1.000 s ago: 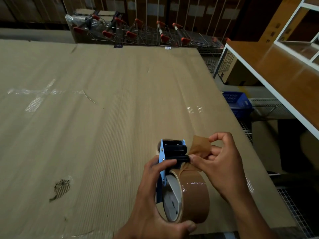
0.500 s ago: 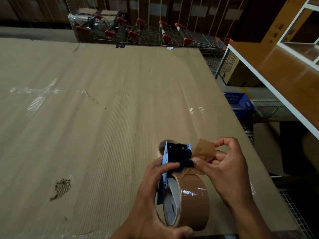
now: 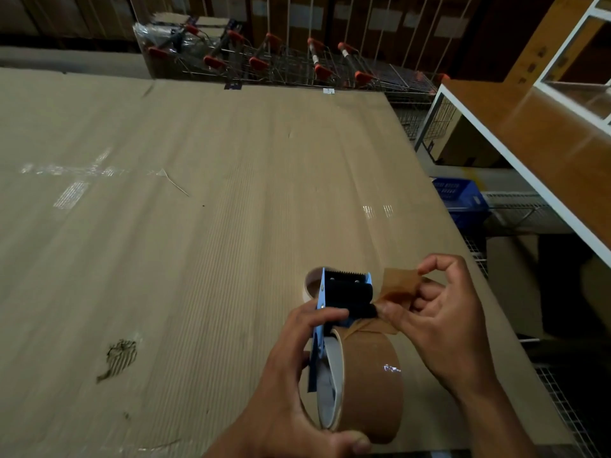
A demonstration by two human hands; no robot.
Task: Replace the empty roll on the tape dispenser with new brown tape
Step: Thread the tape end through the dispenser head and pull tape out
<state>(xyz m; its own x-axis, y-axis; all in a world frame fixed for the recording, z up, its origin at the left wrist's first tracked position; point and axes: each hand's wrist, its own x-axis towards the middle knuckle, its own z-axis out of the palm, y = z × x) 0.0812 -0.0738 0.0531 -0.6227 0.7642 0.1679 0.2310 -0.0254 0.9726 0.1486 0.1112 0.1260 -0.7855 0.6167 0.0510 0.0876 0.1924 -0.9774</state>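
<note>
My left hand (image 3: 294,388) grips the blue tape dispenser (image 3: 345,297) with a full roll of brown tape (image 3: 370,388) mounted on it, held above the cardboard-covered table (image 3: 198,226) near its front right corner. The black roller and toothed blade sit at the dispenser's far end. My right hand (image 3: 443,325) pinches the loose end of the brown tape (image 3: 398,287) just right of the roller, with the strip twisted between roll and roller. An empty cardboard core (image 3: 311,282) lies on the table behind the dispenser, mostly hidden by it.
A torn patch (image 3: 120,357) marks the cardboard at the lower left. Shopping carts with red handles (image 3: 281,61) line the far edge. A white-framed wooden shelf (image 3: 529,133) stands on the right, with a blue crate (image 3: 461,201) below it.
My right hand has kept hold of the tape end and shifted it slightly right of the roller. The dispenser has tilted a little in my left hand.
</note>
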